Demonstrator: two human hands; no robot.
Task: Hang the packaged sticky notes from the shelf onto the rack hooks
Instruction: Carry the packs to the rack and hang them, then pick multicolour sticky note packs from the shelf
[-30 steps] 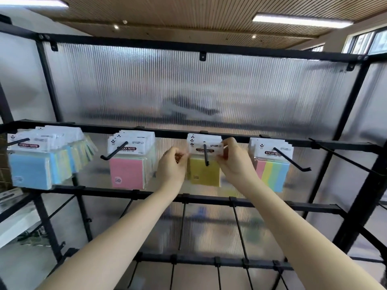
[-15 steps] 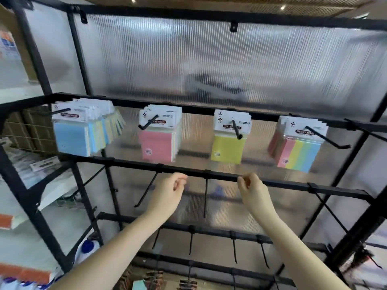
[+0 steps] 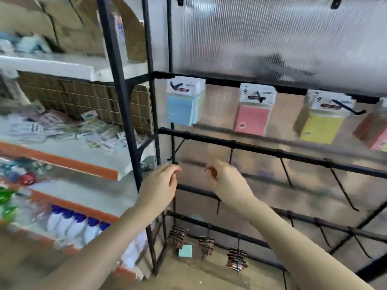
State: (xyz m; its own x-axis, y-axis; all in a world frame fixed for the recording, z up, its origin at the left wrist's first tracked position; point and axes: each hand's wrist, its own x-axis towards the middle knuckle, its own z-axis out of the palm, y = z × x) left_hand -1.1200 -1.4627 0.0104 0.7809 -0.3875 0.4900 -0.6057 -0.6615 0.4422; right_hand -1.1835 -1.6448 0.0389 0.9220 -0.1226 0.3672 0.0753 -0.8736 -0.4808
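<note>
Blue (image 3: 181, 103), pink (image 3: 252, 114) and yellow (image 3: 320, 122) packs of sticky notes hang on the top-row hooks of the black rack (image 3: 251, 148); a multicolour pack (image 3: 377, 135) shows at the right edge. Loose packaged sticky notes (image 3: 62, 127) lie in a pile on the white shelf (image 3: 83, 160) to the left. My left hand (image 3: 161, 185) and right hand (image 3: 226, 178) hover in front of the rack below the second bar, fingers loosely curled and holding nothing.
Several bare hooks (image 3: 343, 191) stick out from the second and third bars. Small dark packs (image 3: 235, 261) hang on the lowest row, with a teal pad (image 3: 185, 251) near them. White bottles with blue caps (image 3: 77, 225) stand on a lower shelf; cardboard boxes (image 3: 73, 24) sit on top.
Both hands released the yellow pack on its hook and dropped below the second bar. The view swung left and down, bringing the shelf with loose packs into sight.
</note>
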